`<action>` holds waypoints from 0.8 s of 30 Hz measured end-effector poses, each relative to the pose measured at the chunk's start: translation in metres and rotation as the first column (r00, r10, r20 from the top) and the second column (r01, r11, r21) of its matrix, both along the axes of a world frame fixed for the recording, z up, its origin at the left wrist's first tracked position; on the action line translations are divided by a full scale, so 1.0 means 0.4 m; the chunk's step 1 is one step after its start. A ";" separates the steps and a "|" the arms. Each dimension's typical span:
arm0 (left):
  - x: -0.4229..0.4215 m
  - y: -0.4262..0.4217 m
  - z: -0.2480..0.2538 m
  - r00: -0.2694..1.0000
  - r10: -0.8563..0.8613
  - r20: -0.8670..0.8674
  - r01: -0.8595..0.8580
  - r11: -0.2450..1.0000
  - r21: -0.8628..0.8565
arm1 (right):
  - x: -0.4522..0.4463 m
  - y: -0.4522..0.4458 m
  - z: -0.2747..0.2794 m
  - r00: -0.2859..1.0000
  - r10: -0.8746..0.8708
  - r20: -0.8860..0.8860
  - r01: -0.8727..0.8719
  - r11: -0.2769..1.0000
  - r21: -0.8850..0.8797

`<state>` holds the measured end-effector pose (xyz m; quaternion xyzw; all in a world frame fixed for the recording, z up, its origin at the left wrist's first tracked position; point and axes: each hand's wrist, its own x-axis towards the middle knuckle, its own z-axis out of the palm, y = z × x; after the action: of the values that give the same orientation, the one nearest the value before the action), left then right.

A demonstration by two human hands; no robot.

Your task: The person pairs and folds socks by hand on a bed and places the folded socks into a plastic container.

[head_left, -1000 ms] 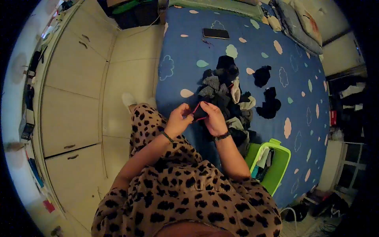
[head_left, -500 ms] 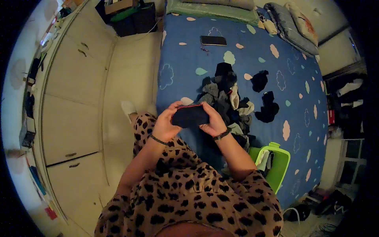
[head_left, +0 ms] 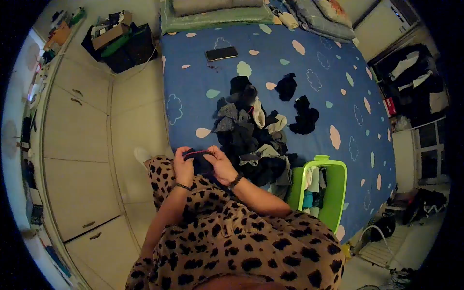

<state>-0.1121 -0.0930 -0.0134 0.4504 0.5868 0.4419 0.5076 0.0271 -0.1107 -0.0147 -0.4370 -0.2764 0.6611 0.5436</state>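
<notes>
Between my two hands is a dark cloth item (head_left: 202,163) with a red edge along its top. My left hand (head_left: 183,166) grips its left side and my right hand (head_left: 221,165) its right side, both above my lap at the bed's edge. Just beyond my right hand lies a heap of dark, grey and white socks (head_left: 244,137) on the blue bed sheet (head_left: 188,79). Two black bundles, one farther off (head_left: 286,87) and one nearer (head_left: 304,116), lie right of the heap. A green basket (head_left: 342,193) at the right holds folded cloth pieces.
A phone (head_left: 222,53) lies on the far part of the bed, near pillows (head_left: 217,21). Pale cabinets (head_left: 82,125) line the left side. A black box (head_left: 137,47) stands on the floor at the back left. A rack with clothes (head_left: 411,72) is at the right.
The view has shifted right, so the bed and basket appear farther left. The dark item, stretched flat between my hands half a second ago, now looks bunched and sits lower.
</notes>
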 end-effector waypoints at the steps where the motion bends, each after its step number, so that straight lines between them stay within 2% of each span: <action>1: 0.001 0.001 -0.015 1.000 0.001 0.000 -0.001 1.000 0.005 | 0.006 0.000 0.034 0.979 0.053 -0.198 -0.077 0.991 -0.112; 2: 0.003 0.002 -0.029 0.992 0.065 0.106 -0.061 0.997 -0.041 | 0.014 0.000 0.056 0.917 0.080 -0.392 -0.170 0.964 -0.202; 3: 0.008 0.005 -0.015 0.969 0.132 0.207 -0.115 0.989 -0.093 | 0.021 0.002 0.060 0.917 0.081 -0.390 -0.168 0.966 -0.196; 4: 0.007 0.007 -0.003 0.969 0.127 0.211 -0.110 0.990 -0.091 | 0.027 0.003 0.063 0.977 0.211 -0.020 -0.212 0.975 -0.063; 5: 0.001 0.003 0.011 0.925 0.164 0.343 -0.092 0.972 -0.218 | 0.035 0.003 0.064 0.893 0.266 0.363 -0.300 0.953 0.041; 6: 0.002 0.001 0.034 0.861 0.215 0.460 -0.053 0.939 -0.338 | 0.051 0.007 0.068 0.893 0.264 0.365 -0.299 0.953 0.041; 7: 0.012 -0.006 0.046 0.861 0.215 0.460 -0.054 0.939 -0.339 | 0.065 0.016 0.072 0.771 0.171 0.613 -0.250 0.967 0.044; 8: 0.027 -0.019 0.058 0.776 0.184 0.604 0.035 0.943 -0.332 | 0.070 0.020 0.074 0.583 0.074 0.809 -0.205 0.977 0.059; 9: 0.036 -0.029 0.063 0.666 0.155 0.730 0.121 0.943 -0.310 | 0.069 0.023 0.050 0.674 -0.060 0.736 -0.073 0.987 0.147; 10: 0.040 -0.027 0.047 0.691 0.090 0.717 0.213 0.923 -0.321 | 0.075 0.034 0.021 0.721 -0.119 0.683 -0.014 0.982 0.186; 11: 0.037 -0.026 0.032 0.693 0.092 0.715 0.207 0.925 -0.320 | 0.080 0.041 -0.008 0.761 -0.177 0.624 0.045 0.974 0.222; 12: 0.034 -0.022 0.025 0.887 -0.084 0.455 0.201 0.956 -0.215 | 0.076 0.043 -0.014 0.764 -0.175 0.621 0.041 0.974 0.225; 13: 0.028 -0.022 0.015 0.970 -0.211 0.120 0.225 0.967 -0.120 | 0.068 0.037 -0.022 0.894 -0.108 0.434 0.041 0.986 0.160; 14: 0.004 -0.009 -0.014 0.980 -0.184 0.076 0.193 0.973 -0.125 | 0.052 0.025 -0.030 0.976 -0.036 0.216 0.017 0.996 0.088; 15: -0.003 0.004 -0.035 0.984 -0.165 0.070 0.173 0.975 -0.138 | 0.040 0.016 -0.009 0.978 -0.015 0.208 -0.001 0.997 0.076; 17: -0.006 0.027 -0.054 0.989 -0.150 -0.008 0.143 0.954 -0.262 | 0.041 0.016 0.078 0.977 0.069 -0.204 -0.097 0.986 -0.132; 18: 0.016 0.016 0.041 0.945 0.092 0.315 0.088 0.855 -0.512 | 0.053 0.022 0.090 0.959 0.102 -0.263 -0.141 0.981 -0.132; 19: -0.006 0.017 0.010 0.759 0.133 0.637 0.273 0.824 -0.497 | 0.067 0.032 0.081 0.963 0.128 -0.236 -0.137 0.990 -0.019; 21: -0.006 -0.003 -0.005 0.483 0.087 0.872 0.372 0.880 -0.294 | 0.102 0.059 0.072 0.977 0.192 -0.089 -0.195 0.980 -0.032; 22: 0.002 -0.013 0.019 0.482 0.092 0.871 0.364 0.884 -0.295 | 0.105 0.066 0.079 0.976 0.201 -0.090 -0.204 0.978 -0.032; 24: 0.013 -0.034 0.064 0.280 0.064 0.958 0.421 0.889 -0.182 | 0.104 0.072 0.102 0.851 0.408 -0.332 -0.448 0.892 -0.053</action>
<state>-0.1070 -0.1067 0.0122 0.0513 0.1936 0.4274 0.8816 0.0689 -0.0821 0.0260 -0.2882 -0.2344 0.8425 0.3901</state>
